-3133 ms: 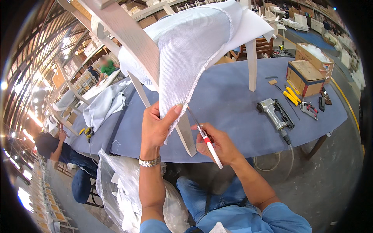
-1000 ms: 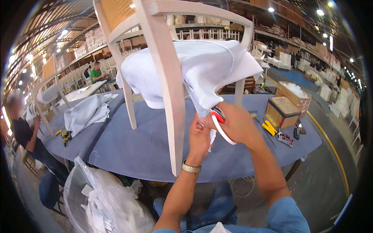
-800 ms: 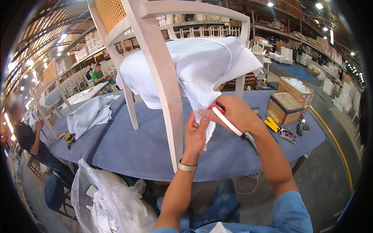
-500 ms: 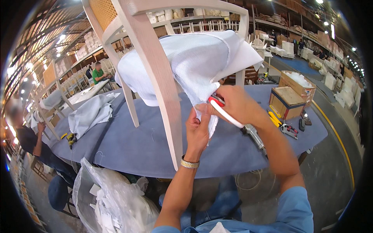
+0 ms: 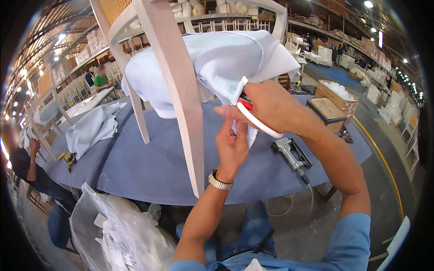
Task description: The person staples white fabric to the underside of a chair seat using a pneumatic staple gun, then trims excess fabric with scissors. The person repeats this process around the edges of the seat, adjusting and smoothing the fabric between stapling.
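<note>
A pale wooden chair [image 5: 174, 86] with a cane back stands on the blue-grey covered table, its seat draped in light blue woven fabric [image 5: 221, 54]. My right hand [image 5: 271, 106] is closed round scissors [image 5: 260, 122] with white and red handles; the blades are hidden by the hand and cloth. Just below, my left hand [image 5: 233, 147] pinches the hanging corner of that fabric between thumb and fingers. A metal staple gun [image 5: 291, 156] with an air hose lies on the table right of my hands.
Boxes [image 5: 332, 110] stand at the table's right end. Loose fabric [image 5: 92, 128] and a yellow drill [image 5: 70, 160] lie at left. A clear bag of white scraps [image 5: 122, 226] sits below the table's front edge. A person [image 5: 22, 153] stands far left; another in green [image 5: 100, 80] sits behind.
My right hand with the scissors has risen slightly and turned over the fabric's edge. My left hand keeps its pinch. The view has shifted, so the staple gun shows more fully.
</note>
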A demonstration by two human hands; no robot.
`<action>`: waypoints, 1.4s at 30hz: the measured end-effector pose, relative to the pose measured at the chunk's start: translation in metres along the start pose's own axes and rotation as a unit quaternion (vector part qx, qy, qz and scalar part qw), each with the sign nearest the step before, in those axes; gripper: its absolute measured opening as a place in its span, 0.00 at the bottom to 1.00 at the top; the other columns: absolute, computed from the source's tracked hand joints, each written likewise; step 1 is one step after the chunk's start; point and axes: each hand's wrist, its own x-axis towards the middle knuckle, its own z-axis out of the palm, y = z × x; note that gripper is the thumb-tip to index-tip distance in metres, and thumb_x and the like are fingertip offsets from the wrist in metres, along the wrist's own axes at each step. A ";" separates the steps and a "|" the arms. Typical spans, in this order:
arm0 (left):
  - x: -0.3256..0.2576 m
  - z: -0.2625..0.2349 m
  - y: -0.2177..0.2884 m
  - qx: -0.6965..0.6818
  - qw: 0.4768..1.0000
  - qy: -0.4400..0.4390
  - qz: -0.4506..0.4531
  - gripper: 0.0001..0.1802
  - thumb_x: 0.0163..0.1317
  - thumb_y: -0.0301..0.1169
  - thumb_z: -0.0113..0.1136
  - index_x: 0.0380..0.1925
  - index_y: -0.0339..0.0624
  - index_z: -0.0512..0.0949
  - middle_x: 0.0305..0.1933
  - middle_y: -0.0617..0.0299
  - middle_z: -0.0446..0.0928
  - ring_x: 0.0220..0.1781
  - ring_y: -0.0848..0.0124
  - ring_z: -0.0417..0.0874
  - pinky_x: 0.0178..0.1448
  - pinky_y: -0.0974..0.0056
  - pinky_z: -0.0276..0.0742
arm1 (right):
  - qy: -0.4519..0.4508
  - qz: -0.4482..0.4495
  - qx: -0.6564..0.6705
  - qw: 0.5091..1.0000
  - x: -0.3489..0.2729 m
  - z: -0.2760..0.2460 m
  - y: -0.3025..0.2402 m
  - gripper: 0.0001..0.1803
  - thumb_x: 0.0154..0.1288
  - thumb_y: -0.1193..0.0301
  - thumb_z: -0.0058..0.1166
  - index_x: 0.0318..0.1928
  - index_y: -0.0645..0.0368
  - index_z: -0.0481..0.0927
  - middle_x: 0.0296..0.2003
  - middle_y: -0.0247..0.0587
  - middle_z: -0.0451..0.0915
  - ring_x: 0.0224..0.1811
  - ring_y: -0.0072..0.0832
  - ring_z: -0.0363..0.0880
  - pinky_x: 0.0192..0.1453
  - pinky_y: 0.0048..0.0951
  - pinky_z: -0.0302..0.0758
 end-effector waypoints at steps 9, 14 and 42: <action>-0.005 -0.005 0.005 -0.006 1.000 -0.007 0.012 0.20 0.78 0.29 0.54 0.65 0.31 0.74 0.47 0.61 0.84 0.47 0.79 0.78 0.51 0.72 0.75 | -0.037 0.000 0.019 0.999 0.000 -0.001 -0.004 0.46 0.66 0.32 0.52 0.24 0.72 0.78 0.19 0.63 0.79 0.28 0.58 0.84 0.39 0.48 0.81; -0.005 -0.005 0.008 -0.022 1.000 -0.003 0.012 0.22 0.78 0.28 0.53 0.68 0.30 0.72 0.50 0.60 0.83 0.51 0.79 0.77 0.54 0.71 0.74 | 0.028 -0.038 -0.030 0.998 0.002 0.014 0.005 0.38 0.67 0.40 0.58 0.24 0.70 0.78 0.20 0.64 0.79 0.27 0.60 0.82 0.38 0.50 0.80; -0.363 -0.273 0.082 0.354 0.770 0.184 -0.498 0.18 0.65 0.26 0.57 0.54 0.49 0.85 0.33 0.56 0.87 0.31 0.69 0.87 0.38 0.60 0.83 | -0.127 0.191 -0.083 0.970 -0.214 0.151 0.323 0.26 0.69 0.59 0.63 0.58 0.65 0.82 0.52 0.55 0.85 0.50 0.42 0.86 0.53 0.37 0.84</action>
